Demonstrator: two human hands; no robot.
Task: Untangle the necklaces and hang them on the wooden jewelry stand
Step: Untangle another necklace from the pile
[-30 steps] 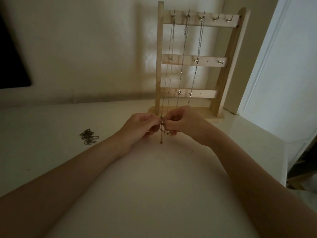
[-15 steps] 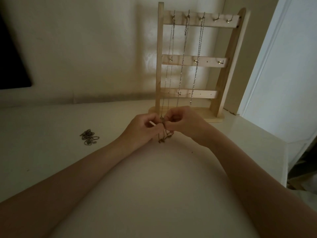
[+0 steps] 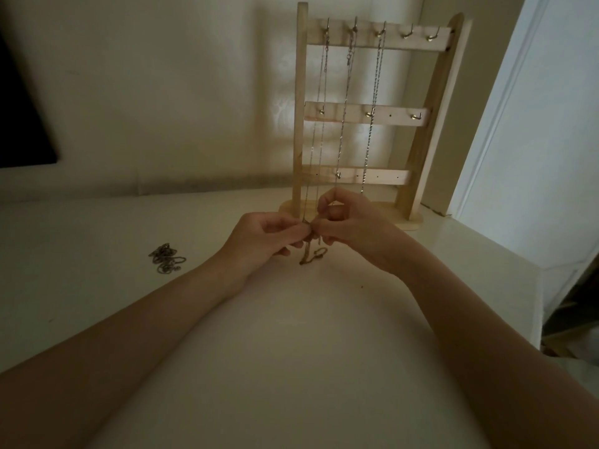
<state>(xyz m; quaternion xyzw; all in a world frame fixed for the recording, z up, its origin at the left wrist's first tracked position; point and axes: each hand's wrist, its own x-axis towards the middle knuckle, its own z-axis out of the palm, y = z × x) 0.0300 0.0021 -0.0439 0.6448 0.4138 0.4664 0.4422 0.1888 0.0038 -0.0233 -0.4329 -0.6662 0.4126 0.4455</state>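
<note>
Wooden stand (image 3: 434, 131), three hung necklaces (image 3: 372, 108)

No readable text

Nothing legible shows anywhere in the dim scene: no labels, brands, numbers or signs on any surface.

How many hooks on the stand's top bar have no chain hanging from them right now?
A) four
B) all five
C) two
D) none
C: on the wooden stand, the top bar carries five hooks; chains hang from the three nearest the left post, while the two free hooks at the right end are bare.
</note>
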